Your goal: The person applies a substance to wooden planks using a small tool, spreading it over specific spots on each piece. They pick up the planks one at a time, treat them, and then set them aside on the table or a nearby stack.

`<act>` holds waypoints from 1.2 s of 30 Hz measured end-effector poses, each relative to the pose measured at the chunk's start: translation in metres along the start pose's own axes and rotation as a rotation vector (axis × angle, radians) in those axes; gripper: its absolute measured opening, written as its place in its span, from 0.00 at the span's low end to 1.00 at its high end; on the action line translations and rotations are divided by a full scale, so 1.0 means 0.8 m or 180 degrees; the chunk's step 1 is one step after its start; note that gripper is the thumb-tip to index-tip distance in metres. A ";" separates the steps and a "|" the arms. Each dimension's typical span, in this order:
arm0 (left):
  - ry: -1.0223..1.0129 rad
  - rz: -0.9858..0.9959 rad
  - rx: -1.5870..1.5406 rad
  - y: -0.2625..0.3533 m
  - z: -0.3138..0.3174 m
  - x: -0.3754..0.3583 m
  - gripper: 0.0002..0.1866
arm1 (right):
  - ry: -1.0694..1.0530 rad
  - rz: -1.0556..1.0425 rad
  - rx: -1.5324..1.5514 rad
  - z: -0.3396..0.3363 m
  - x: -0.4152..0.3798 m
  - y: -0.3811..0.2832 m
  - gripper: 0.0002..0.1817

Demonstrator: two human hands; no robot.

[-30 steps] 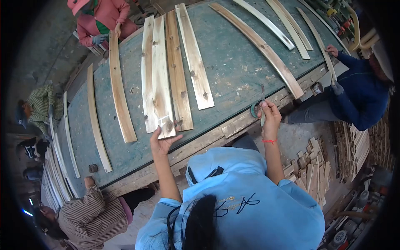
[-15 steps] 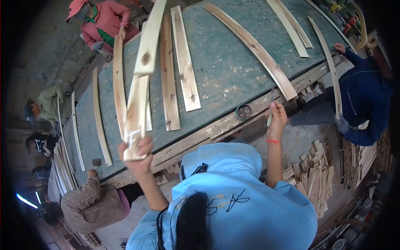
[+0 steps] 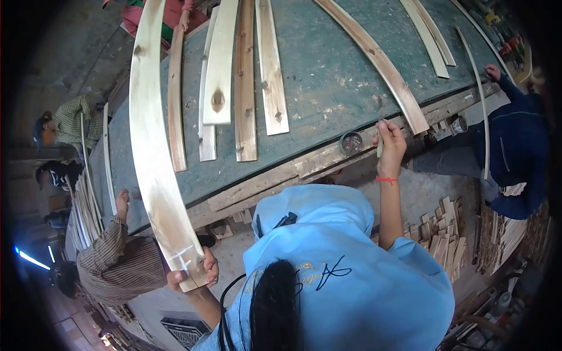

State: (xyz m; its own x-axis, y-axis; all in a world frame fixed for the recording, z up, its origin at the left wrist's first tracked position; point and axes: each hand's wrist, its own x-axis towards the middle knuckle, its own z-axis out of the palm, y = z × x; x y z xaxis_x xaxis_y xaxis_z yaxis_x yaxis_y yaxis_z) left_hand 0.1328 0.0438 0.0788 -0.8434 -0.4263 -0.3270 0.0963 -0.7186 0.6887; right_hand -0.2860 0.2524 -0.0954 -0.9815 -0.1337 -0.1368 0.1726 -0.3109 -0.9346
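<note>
Pale curved wooden slat [image 3: 153, 146] had come right up off the green worktable [image 3: 328, 70] since a second ago, left hand [image 3: 196, 272] clamped round its near end, while the right hand [image 3: 391, 146] gripped a thin tool [image 3: 380, 136] beside the small tin [image 3: 350, 142].

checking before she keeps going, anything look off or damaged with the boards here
The curved board gripped in the left hand has a knot near its far end and a pale patch by the grip. The flat board shows a dark knot. Nothing is spilled.
</note>
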 end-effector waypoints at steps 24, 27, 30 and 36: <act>-0.1474 -0.1147 -0.2000 -0.214 -0.063 0.291 0.34 | -0.2248 -0.3370 -0.5195 -0.006 0.000 -0.059 0.03; -0.1249 -0.1160 -0.1607 -0.246 -0.063 0.306 0.41 | -0.2797 -0.3271 -0.5527 0.015 0.014 -0.044 0.05; -0.0638 -0.1388 -0.1381 -0.268 -0.059 0.287 0.41 | -0.3305 -0.2836 -0.5779 0.031 0.015 -0.038 0.04; -0.0767 -0.1518 -0.1602 -0.273 -0.070 0.290 0.46 | -0.3445 -0.2880 -0.5603 0.032 0.011 -0.029 0.06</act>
State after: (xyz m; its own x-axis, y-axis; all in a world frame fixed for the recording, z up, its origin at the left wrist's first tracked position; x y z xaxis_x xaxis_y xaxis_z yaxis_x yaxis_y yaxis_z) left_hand -0.0538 0.0709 -0.1835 -0.9415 0.0867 -0.3255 -0.1280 -0.9859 0.1077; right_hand -0.2967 0.2346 -0.0663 -0.2301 -0.9723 -0.0407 -0.9731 0.2295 0.0188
